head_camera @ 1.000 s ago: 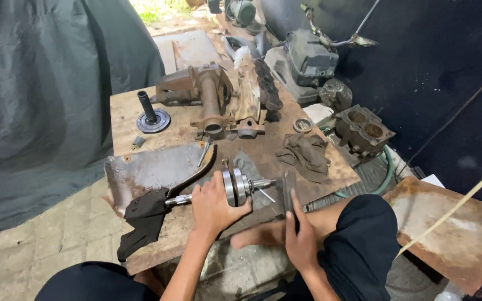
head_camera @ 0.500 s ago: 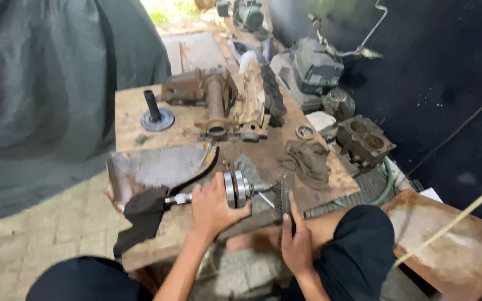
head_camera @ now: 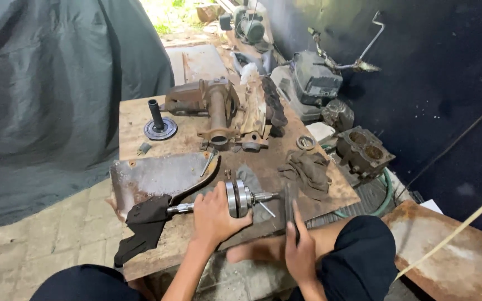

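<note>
A metal shaft with round steel discs point(head_camera: 240, 198) lies sideways on a low wooden board point(head_camera: 140, 120). My left hand point(head_camera: 214, 214) grips it just left of the discs. Its thin left end point(head_camera: 179, 208) reaches toward a black plastic piece point(head_camera: 143, 226). My right hand point(head_camera: 298, 251) holds a long dark flat bar point(head_camera: 291, 207), which stands on the board's near edge right of the shaft. A small metal pin point(head_camera: 267, 209) lies between shaft and bar.
A grey metal sheet point(head_camera: 157, 175), a rusty cast housing point(head_camera: 210, 108), a black stem on a round base point(head_camera: 159, 122), a bearing ring point(head_camera: 305, 142) and a dirty rag point(head_camera: 308, 167) lie on the board. An engine block point(head_camera: 364, 153) and a green hose point(head_camera: 383, 195) sit right; grey tarpaulin point(head_camera: 46, 95) hangs left.
The view has shifted slightly. Both hands stay where they were, on the shaft and on the bar.
</note>
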